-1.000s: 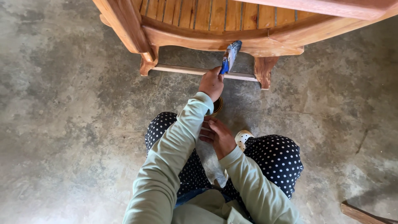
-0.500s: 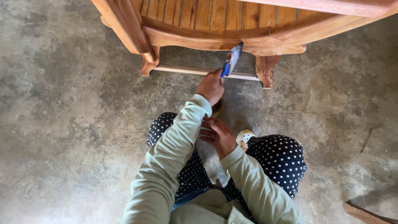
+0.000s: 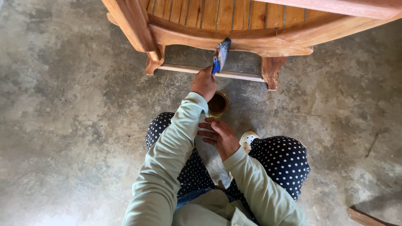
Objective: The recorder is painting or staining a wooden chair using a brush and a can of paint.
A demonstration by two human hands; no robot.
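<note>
A blue-handled brush [image 3: 220, 55] was held upright in the left hand [image 3: 204, 83], the fingers closed around its lower handle, the bristles raised against the front rail [image 3: 234, 41] of a wooden chair [image 3: 201, 16]. A small tin [image 3: 218, 104] of dark brown liquid was set on the concrete floor [image 3: 63, 125] just below that hand, between the chair's front legs and the person's knees. The right hand [image 3: 220, 136] was rested low, beside the tin, its fingers loosely spread and flat; nothing was seen to be gripped in it, though whether the tin's side was touched could not be told.

The chair's seat slats and rail were shown in a warm, even reddish tone, so much of the visible wood was judged already coated. The thin pale stretcher [image 3: 209, 72] between the legs looked lighter and was judged possibly uncoated. How much of the rest of the chair remained could not be told from this view.
</note>
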